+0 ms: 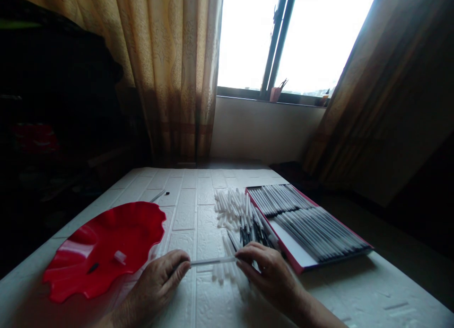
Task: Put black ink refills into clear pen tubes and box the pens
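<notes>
Stretched between my two hands is a thin, clear pen (211,262), held level above the table. My left hand (161,280) pinches its left end between thumb and fingers. At the right end, the fingertips of my right hand (271,273) are closed on it. Just beyond my right hand lie a pile of white tubes (232,206) and a bunch of dark, thin pieces (252,228). A red wavy-edged dish (106,238) sits to the left, with a small clear piece (120,257) and a small black piece (92,268) inside.
An open red-edged box (298,257) with two rows of pens (319,233) lies on the right of the white brick-patterned table (184,217). Behind the dish are a thin clear rod (158,196) and a small black piece (167,193). Curtains and a window stand beyond.
</notes>
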`<state>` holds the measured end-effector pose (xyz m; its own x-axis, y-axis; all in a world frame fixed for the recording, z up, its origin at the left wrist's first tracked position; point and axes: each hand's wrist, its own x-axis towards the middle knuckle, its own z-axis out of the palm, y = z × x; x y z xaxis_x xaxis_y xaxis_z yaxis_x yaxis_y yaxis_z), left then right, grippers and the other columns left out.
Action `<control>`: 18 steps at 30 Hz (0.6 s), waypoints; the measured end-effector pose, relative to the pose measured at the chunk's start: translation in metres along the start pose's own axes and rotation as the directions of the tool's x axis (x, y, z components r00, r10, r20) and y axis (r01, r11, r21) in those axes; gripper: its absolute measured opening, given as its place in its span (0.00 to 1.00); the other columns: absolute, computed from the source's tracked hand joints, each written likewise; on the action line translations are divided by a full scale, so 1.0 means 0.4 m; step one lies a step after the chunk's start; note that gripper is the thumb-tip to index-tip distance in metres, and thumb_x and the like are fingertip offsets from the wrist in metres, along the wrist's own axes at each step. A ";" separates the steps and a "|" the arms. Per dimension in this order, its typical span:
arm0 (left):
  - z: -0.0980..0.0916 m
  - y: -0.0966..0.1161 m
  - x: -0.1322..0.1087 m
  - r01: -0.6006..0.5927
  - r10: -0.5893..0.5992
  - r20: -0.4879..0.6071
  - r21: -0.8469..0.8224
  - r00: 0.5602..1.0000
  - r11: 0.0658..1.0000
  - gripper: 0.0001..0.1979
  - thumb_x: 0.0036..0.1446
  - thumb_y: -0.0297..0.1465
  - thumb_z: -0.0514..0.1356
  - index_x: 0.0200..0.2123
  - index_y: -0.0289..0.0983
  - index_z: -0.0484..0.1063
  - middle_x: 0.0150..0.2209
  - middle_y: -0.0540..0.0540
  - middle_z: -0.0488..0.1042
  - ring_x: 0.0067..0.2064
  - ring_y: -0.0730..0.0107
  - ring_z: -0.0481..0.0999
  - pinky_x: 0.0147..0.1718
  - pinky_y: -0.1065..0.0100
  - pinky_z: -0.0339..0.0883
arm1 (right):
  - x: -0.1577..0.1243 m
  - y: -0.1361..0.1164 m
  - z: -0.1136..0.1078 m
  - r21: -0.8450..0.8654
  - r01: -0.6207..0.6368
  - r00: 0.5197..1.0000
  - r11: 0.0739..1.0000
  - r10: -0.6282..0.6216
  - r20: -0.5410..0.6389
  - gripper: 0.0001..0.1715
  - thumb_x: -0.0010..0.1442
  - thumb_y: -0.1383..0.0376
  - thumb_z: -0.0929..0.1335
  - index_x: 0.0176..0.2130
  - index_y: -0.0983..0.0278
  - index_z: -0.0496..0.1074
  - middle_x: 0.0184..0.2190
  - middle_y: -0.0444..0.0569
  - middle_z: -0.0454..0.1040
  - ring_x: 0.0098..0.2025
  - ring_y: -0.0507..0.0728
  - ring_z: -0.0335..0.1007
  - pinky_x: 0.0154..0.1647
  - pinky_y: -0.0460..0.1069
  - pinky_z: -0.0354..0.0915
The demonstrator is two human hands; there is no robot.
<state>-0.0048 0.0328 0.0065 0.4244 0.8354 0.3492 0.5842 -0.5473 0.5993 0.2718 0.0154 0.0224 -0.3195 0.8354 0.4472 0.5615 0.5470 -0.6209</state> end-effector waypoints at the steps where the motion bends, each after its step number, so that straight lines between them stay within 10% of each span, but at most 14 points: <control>1: 0.001 -0.003 -0.001 0.000 0.000 0.000 0.001 1.000 1.000 0.15 0.65 0.40 0.50 0.30 0.41 0.70 0.25 0.54 0.72 0.27 0.73 0.74 0.29 0.76 0.67 | -0.001 0.002 0.001 0.000 -0.003 1.000 1.000 0.003 -0.007 0.09 0.61 0.66 0.66 0.33 0.65 0.76 0.27 0.49 0.76 0.28 0.54 0.72 0.31 0.47 0.66; 8: 0.005 -0.013 -0.004 0.007 -0.007 -0.018 0.002 1.000 1.000 0.14 0.64 0.40 0.50 0.31 0.42 0.70 0.26 0.54 0.74 0.27 0.72 0.75 0.29 0.76 0.68 | 0.011 0.026 -0.019 0.219 -0.104 0.976 0.970 0.142 -0.164 0.09 0.58 0.62 0.68 0.32 0.64 0.77 0.27 0.49 0.77 0.29 0.55 0.73 0.30 0.47 0.68; 18: 0.003 -0.011 0.000 0.036 -0.035 -0.059 0.003 0.998 0.999 0.13 0.63 0.40 0.51 0.32 0.42 0.70 0.24 0.55 0.73 0.25 0.72 0.74 0.26 0.76 0.67 | 0.030 0.055 -0.088 0.606 -0.070 0.748 0.793 0.443 -0.494 0.12 0.52 0.57 0.73 0.32 0.63 0.73 0.23 0.46 0.78 0.22 0.52 0.70 0.19 0.43 0.62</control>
<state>-0.0065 0.0351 0.0028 0.3619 0.8558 0.3696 0.6013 -0.5173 0.6090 0.3071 0.0358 0.0366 0.3866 0.8414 0.3775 0.0050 0.4074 -0.9132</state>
